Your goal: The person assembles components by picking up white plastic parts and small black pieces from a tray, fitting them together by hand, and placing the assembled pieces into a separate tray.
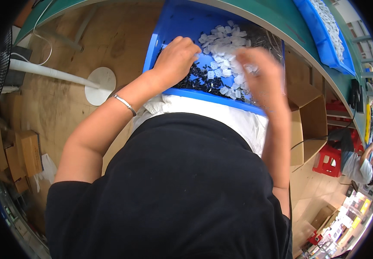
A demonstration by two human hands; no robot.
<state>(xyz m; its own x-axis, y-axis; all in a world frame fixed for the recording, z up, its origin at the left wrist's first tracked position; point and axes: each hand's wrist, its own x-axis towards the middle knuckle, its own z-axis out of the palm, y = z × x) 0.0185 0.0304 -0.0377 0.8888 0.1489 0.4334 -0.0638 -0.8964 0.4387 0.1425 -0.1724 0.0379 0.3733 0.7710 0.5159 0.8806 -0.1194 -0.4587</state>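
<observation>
A blue plastic tray (153, 49) sits at the near edge of the green table. Inside it lie a heap of small translucent white plastic pieces (227, 38) and many tiny black parts (203, 78). My left hand (178, 58) is over the tray's left half, above the black parts. Its fingers are curled together with the tips by the white pieces; what they hold, if anything, is hidden. Over the right side of the heap is my right hand (262, 73), smeared by motion, so its fingers cannot be read.
A second blue tray (324, 52) full of white pieces stands on the green table (288, 19) to the right. Below are an open cardboard box (309, 125) and a red stool (328, 160), near a seated person. A white stand with a round base (101, 86) is at the left.
</observation>
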